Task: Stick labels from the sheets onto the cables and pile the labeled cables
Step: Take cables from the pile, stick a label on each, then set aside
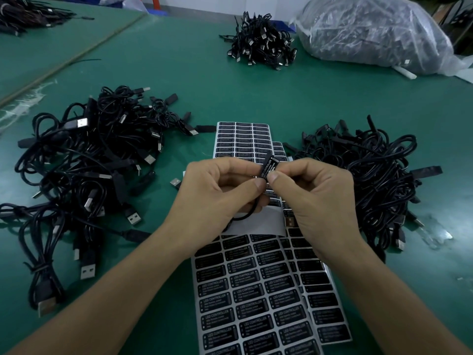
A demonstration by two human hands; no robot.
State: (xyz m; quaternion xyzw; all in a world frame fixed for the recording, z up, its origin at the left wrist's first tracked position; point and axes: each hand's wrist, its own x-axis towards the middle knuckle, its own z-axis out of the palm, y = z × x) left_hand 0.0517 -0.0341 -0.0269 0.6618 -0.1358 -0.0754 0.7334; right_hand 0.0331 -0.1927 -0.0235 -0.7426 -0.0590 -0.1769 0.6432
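Bag (422, 55) at one o'clock, stuffed with cables (353, 39). Left hand (220, 198) and right hand (314, 201), both pinching one labelled cable (267, 166).

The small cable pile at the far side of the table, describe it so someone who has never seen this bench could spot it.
On the green table, look to the far side, just left of the big clear plastic bag. The small cable pile lies there on its own. It is tighter and smaller than the left heap and the right heap flanking the label sheets.
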